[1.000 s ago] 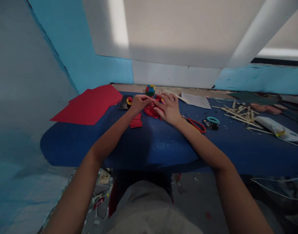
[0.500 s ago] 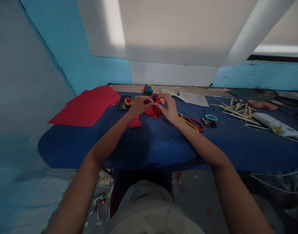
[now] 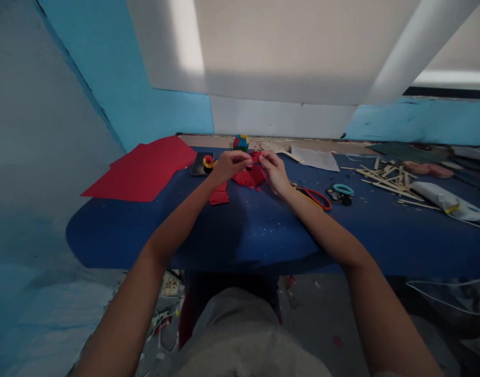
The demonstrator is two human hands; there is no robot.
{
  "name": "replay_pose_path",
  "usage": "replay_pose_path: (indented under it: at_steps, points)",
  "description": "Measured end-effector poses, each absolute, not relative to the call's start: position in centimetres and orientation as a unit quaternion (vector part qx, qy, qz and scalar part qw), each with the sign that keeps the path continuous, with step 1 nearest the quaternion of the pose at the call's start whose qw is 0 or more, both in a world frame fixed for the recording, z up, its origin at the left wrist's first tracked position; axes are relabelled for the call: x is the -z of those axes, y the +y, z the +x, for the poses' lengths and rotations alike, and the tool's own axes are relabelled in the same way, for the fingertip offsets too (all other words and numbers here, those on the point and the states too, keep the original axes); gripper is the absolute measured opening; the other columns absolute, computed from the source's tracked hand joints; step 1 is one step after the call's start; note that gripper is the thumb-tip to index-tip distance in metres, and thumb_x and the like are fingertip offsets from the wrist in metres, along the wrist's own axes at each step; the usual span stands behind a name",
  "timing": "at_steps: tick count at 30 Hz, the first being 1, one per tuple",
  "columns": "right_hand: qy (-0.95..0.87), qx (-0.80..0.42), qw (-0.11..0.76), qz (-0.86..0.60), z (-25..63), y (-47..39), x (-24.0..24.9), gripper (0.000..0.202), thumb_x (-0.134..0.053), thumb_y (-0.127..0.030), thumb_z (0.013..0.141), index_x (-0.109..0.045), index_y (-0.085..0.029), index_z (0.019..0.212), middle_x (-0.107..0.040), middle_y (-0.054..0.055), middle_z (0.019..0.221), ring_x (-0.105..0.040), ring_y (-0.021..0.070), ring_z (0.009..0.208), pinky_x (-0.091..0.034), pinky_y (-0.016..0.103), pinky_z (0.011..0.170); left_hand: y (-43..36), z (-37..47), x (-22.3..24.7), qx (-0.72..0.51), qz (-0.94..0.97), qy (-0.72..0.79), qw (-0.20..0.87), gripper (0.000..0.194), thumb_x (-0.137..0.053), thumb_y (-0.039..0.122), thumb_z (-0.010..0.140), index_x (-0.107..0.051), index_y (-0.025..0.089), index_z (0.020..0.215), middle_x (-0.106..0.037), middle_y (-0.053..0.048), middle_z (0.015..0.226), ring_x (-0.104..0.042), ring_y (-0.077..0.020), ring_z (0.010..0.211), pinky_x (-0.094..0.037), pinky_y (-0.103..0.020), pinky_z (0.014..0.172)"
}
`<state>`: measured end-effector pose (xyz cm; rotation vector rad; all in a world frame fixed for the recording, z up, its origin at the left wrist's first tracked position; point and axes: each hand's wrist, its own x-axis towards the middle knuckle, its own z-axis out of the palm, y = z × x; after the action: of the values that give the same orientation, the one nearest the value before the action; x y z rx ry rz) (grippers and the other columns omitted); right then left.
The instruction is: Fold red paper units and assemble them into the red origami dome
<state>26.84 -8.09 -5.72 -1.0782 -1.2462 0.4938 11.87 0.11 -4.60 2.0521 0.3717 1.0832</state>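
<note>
My left hand [image 3: 232, 164] is pinched at the fingertips above a heap of small red paper pieces [image 3: 249, 177]; what it grips is too small to make out. Close on its right, my right hand [image 3: 274, 168] pinches at a bit of red, also too small to name surely. Folded red paper strips [image 3: 220, 195] lie below my left hand. Left of that hand a red and yellow paper piece [image 3: 208, 162] rests on a dark phone-like slab [image 3: 198, 166]. Behind the hands stands a multicoloured round object [image 3: 241, 142].
Large red sheets [image 3: 141, 170] lie at the left of the blue table [image 3: 263, 241]. To the right are red and yellow-handled tools [image 3: 316, 199], a light blue ring [image 3: 343, 189], thin wooden sticks [image 3: 389, 180], a white power strip [image 3: 447, 200] and a white paper [image 3: 316, 158].
My hands have moved slightly apart, the right one shifting a little right and its fingers closing up more. The whole view has shifted slightly.
</note>
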Motion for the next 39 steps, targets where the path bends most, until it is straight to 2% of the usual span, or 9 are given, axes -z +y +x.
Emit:
replay_pose_path:
  at_steps: [5,10,15,20,25,33,36,39]
  points:
    - [-0.621,-0.146,0.588,-0.497,27.4,-8.2,5.6,0.02,-0.06,-0.044,0.083,-0.064,-0.024,0.082,-0.068,0.002,0.089,-0.061,0.0171,0.087,-0.048,0.033,0.086,1.6,11.7,5.3,-0.356,0.839,0.139,0.387,0.022,-0.069,0.035,0.076,-0.071,0.015,0.085,-0.071,-0.004,0.078,-0.063,-0.0105,0.067,-0.047,-0.021,0.062]
    - [-0.716,-0.096,0.505,-0.472,27.9,-8.7,5.3,0.013,-0.062,-0.032,0.081,-0.07,-0.022,0.08,-0.072,0.002,0.083,-0.064,0.0175,0.079,-0.048,0.033,0.08,1.7,10.7,5.2,-0.304,0.812,0.133,0.481,0.028,-0.064,0.041,0.082,-0.069,0.013,0.083,-0.068,-0.003,0.071,-0.061,-0.0098,0.063,-0.047,-0.021,0.06]
    - [-0.711,-0.063,0.514,-0.475,27.7,-8.9,5.4,0.013,-0.06,-0.026,0.08,-0.072,-0.02,0.08,-0.074,0.002,0.082,-0.066,0.0167,0.076,-0.05,0.032,0.075,0.7,10.0,4.2,-0.266,0.767,0.159,0.562,0.024,-0.071,0.033,0.077,-0.069,0.01,0.081,-0.068,-0.004,0.071,-0.061,-0.0083,0.064,-0.048,-0.02,0.063]
    - [-0.699,-0.053,0.519,-0.489,27.6,-9.1,5.4,0.012,-0.061,-0.022,0.077,-0.073,-0.02,0.08,-0.075,0.002,0.082,-0.067,0.0162,0.075,-0.051,0.031,0.074,0.5,9.8,3.9,-0.25,0.758,0.177,0.576,0.017,-0.072,0.027,0.076,-0.071,0.01,0.079,-0.069,-0.004,0.074,-0.061,-0.0078,0.065,-0.048,-0.021,0.065]
    - [-0.728,-0.023,0.496,-0.473,27.7,-9.2,5.3,0.014,-0.06,-0.023,0.079,-0.073,-0.021,0.081,-0.076,0.001,0.084,-0.067,0.0167,0.076,-0.052,0.032,0.076,0.6,9.8,3.9,-0.239,0.773,0.175,0.56,0.017,-0.074,0.025,0.072,-0.073,0.011,0.081,-0.067,-0.002,0.068,-0.058,-0.0063,0.06,-0.046,-0.019,0.059]
    - [-0.748,0.005,0.466,-0.473,27.7,-9.0,5.4,0.011,-0.061,-0.024,0.078,-0.072,-0.021,0.076,-0.075,0.003,0.078,-0.065,0.017,0.073,-0.051,0.033,0.075,0.7,9.9,3.9,-0.247,0.822,0.189,0.477,0.014,-0.073,0.024,0.069,-0.075,0.012,0.075,-0.062,0.0,0.059,-0.049,-0.0054,0.052,-0.036,-0.019,0.049]
    - [-0.721,-0.022,0.485,-0.494,27.5,-8.8,5.7,0.016,-0.065,-0.034,0.079,-0.072,-0.02,0.08,-0.073,0.004,0.079,-0.064,0.0168,0.072,-0.05,0.032,0.071,1.1,10.1,4.3,-0.281,0.824,0.195,0.453,0.015,-0.071,0.025,0.069,-0.075,0.012,0.075,-0.063,-0.001,0.06,-0.05,-0.006,0.052,-0.037,-0.019,0.05]
    - [-0.689,-0.094,0.506,-0.51,27.6,-8.4,6.1,0.024,-0.068,-0.043,0.075,-0.07,-0.019,0.078,-0.07,0.003,0.071,-0.061,0.0148,0.064,-0.047,0.029,0.061,1.4,10.2,4.5,-0.299,0.831,0.195,0.427,0.018,-0.069,0.027,0.07,-0.074,0.012,0.076,-0.064,-0.001,0.061,-0.051,-0.0065,0.053,-0.037,-0.019,0.051]
